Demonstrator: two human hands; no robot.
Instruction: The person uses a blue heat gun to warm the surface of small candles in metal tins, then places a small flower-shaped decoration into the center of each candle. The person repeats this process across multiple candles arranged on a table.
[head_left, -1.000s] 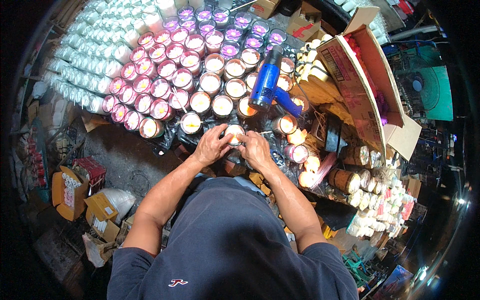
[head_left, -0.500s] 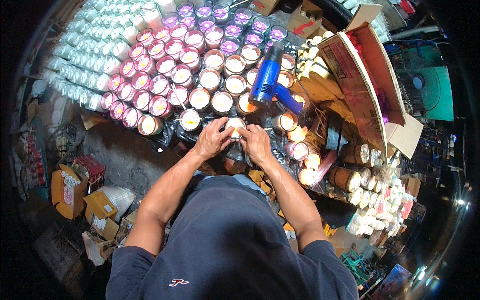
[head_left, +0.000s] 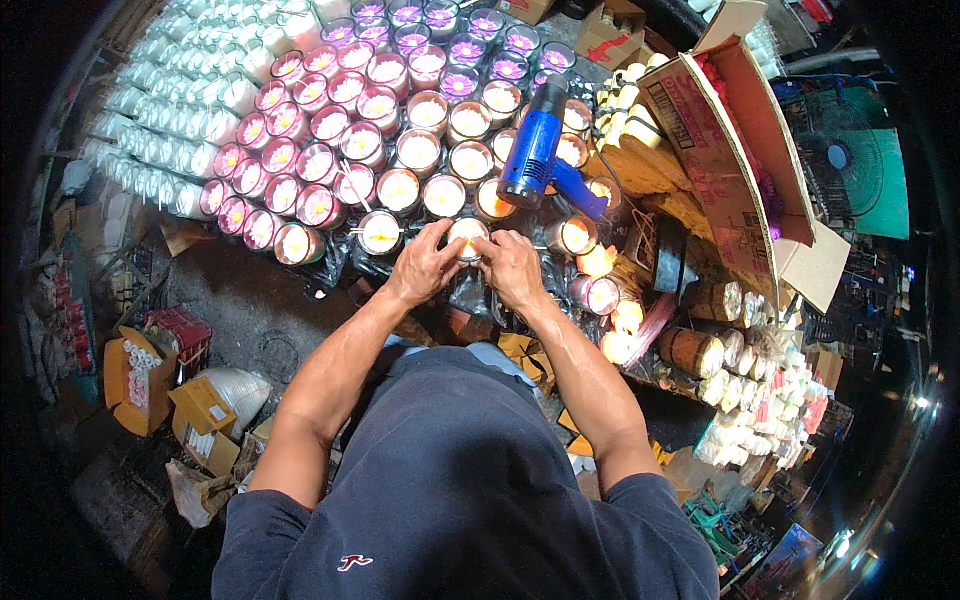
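My left hand (head_left: 424, 268) and my right hand (head_left: 513, 270) meet at a glass candle (head_left: 468, 236) at the near edge of the group. It has a pale top with an orange-yellow middle. Fingers of both hands bend in over its rim from either side, thumbs near its centre; what the fingertips pinch is too small to make out. Just left stands a similar glass candle (head_left: 379, 233) with a thin stick across its top. A blue heat gun (head_left: 533, 150) lies on the candles beyond my right hand, its nozzle pointing away.
Pink flower candles (head_left: 318, 165) and purple flower candles (head_left: 461, 85) fill the far middle. Rows of clear glasses (head_left: 190, 100) stand far left. An open cardboard box (head_left: 715, 170) rises at right, near several glowing flower-like pieces (head_left: 625, 318). Open cartons (head_left: 135, 380) sit on the left floor.
Both hands remain at the same candle, with small shifts of the fingers. The left hand's fingers have drawn slightly up and away along the rim. The heat gun lies as before.
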